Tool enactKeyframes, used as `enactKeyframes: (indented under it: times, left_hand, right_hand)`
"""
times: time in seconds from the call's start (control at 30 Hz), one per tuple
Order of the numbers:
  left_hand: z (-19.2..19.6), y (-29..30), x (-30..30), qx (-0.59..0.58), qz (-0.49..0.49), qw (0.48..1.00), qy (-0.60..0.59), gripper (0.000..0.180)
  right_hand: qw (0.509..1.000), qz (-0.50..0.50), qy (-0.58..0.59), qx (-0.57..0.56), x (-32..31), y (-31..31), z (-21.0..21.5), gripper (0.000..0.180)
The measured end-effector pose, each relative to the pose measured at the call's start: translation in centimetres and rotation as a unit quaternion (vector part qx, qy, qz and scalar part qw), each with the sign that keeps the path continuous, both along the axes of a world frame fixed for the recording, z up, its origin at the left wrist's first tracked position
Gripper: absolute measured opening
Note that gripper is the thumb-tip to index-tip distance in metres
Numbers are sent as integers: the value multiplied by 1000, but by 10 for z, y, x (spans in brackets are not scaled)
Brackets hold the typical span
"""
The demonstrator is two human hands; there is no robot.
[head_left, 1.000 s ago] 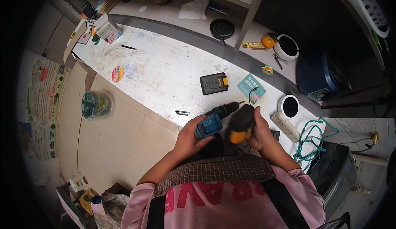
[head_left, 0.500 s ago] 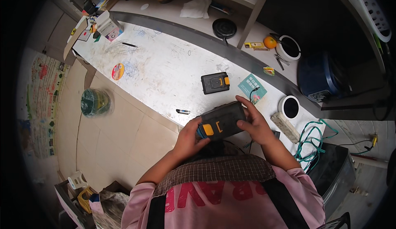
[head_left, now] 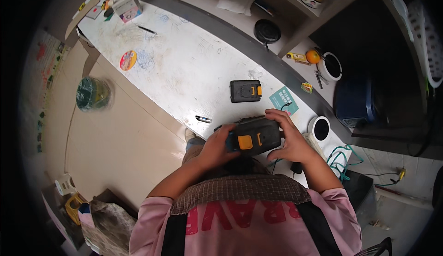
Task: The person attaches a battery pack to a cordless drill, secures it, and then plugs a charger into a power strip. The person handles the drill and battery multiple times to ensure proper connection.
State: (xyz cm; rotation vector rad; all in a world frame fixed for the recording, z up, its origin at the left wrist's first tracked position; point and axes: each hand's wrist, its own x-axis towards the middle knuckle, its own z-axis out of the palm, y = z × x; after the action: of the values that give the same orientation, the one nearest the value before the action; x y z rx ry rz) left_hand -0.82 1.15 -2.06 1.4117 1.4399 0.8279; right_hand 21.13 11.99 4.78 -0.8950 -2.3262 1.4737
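Between my two hands is a large black tool battery pack (head_left: pixel 267 131) with a yellow button, a small yellow mark and a blue part at its left end. My left hand (head_left: pixel 216 148) grips that left end, thumb low and fingers over the top. My right hand (head_left: pixel 295 140) curves round the right end, fingertips at the upper corner and thumb near the lower one. A smaller black battery pack (head_left: pixel 243 91) with a yellow latch lies on the white table (head_left: pixel 184 76) beyond my hands. The underside of the held pack is hidden.
A green booklet (head_left: pixel 282 100) and a short marker (head_left: pixel 203 119) lie near my hands. To the right are a white round container (head_left: pixel 320 128) and a tangled green cord (head_left: pixel 339 161). A shelf unit (head_left: pixel 295 44) borders the table's far side. A wrapped green bucket (head_left: pixel 92 93) stands left.
The held pack has shifted slightly right in view and tilts less. My right thumb has slid from the pack's face down to its lower corner. The whole view has turned a little.
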Motion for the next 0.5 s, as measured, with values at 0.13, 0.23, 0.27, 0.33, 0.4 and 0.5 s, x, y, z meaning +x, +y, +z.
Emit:
enactKeyframes:
  times: [0.13,0.23,0.27,0.33,0.4,0.5]
  left_hand:
    - [-6,6,0,17,-27,997,-69,67]
    - [-17,10,4,32,-27,991,-129,65]
    - [-22,13,4,47,-28,988,-143,65]
    - [-34,18,4,94,-29,979,-179,65]
    - [-41,24,7,102,-38,969,-220,58]
    - [-51,35,9,137,-67,964,-219,48]
  right_hand:
    - [989,50,-86,106,-16,0,15,97]
    - [958,114,-151,216,-34,-1,30,98]
    - [945,124,-186,239,-43,-4,38,92]
    - [933,143,-189,272,-52,-8,36,92]
    - [913,178,-202,306,-60,-8,36,91]
    - [909,182,-192,323,-72,-9,38,90]
